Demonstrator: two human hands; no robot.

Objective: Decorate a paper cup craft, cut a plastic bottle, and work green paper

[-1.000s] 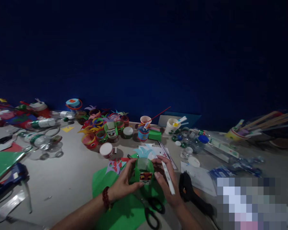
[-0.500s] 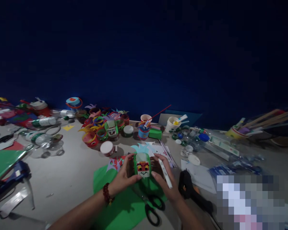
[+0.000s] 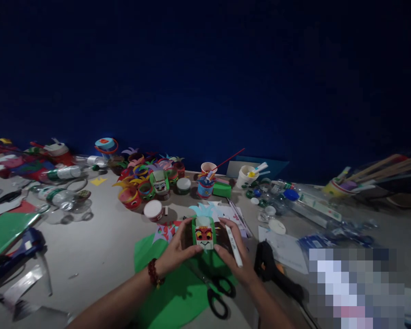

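Observation:
Both of my hands hold a small green craft cup [image 3: 203,234] with a red and white paper face on its front, just above a green paper sheet [image 3: 173,292]. My left hand [image 3: 177,250], with a red bead bracelet at the wrist, grips the cup's left side. My right hand [image 3: 233,256] presses the cup's right side and also keeps a white marker [image 3: 233,245] between its fingers. Black scissors [image 3: 216,296] lie on the green sheet below my hands.
Several finished paper-band crafts [image 3: 147,180] cluster at the back, with cups of brushes [image 3: 207,176], plastic bottles [image 3: 60,197] at left and right, a black glue gun [image 3: 272,272] at right, a blue glue gun [image 3: 17,249] at left and white paper [image 3: 287,251].
My hands turned the green cup so its paper face points toward me and lifted it slightly away from me. The marker stayed in my right hand.

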